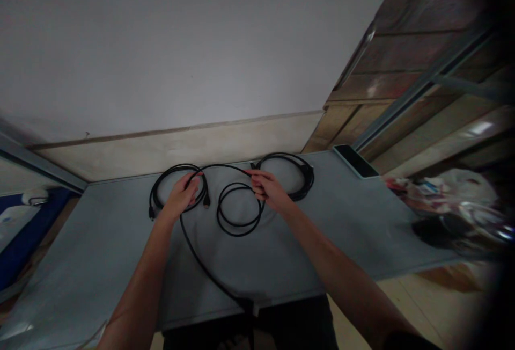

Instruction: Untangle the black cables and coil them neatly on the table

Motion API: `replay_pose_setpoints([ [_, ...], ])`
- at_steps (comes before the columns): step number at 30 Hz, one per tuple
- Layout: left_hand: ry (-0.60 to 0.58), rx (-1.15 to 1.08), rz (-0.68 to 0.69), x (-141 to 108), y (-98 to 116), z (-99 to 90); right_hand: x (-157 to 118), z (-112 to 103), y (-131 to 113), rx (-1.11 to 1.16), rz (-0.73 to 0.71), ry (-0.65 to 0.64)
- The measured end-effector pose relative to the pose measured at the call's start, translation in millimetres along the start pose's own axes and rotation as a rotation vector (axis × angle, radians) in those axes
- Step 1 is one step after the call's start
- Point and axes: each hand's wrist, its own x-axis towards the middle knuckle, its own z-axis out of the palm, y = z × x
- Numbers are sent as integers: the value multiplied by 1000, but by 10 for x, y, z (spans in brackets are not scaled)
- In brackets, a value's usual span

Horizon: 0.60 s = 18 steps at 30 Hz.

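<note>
A black cable [220, 165] arches between my two hands. My left hand [185, 193] is closed around it, above the coil of black cable [152, 191] on the left, whose plugs lie on the table. From my left hand the cable runs down to a dark connector [246, 304] at the near edge. My right hand [269, 188] pinches the cable's other side between thumb and fingers. Below that hand, round loops of cable [240, 234] lie on the table, seemingly part of the same cable. Another coil of black cable [309, 179] lies just beyond my right hand.
The grey table [100, 242] meets a pale wall [181, 44] at its back. A dark-screened device with a light frame, like a phone [356, 161], lies at the back right corner. Plastic bags and clutter [458, 194] sit at the right edge. Something blue [24, 242] stands at the left.
</note>
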Motion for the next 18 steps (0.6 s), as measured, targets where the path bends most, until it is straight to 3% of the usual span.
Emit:
replay_pose_setpoints([
  [4, 54, 472, 270, -32, 64, 24, -38, 66, 6, -17, 37, -77],
  [7, 56, 616, 375, -83, 113, 116, -71, 129, 31, 0, 36, -139],
  [12, -36, 643, 523, -142, 83, 404, -149, 283, 144, 5, 106, -342],
  [15, -151, 592, 534, -142, 47, 507, -148, 308, 180, -13, 103, -345],
  [18, -118, 540, 508, -128, 60, 495, -106, 249, 135, -21, 82, -342],
])
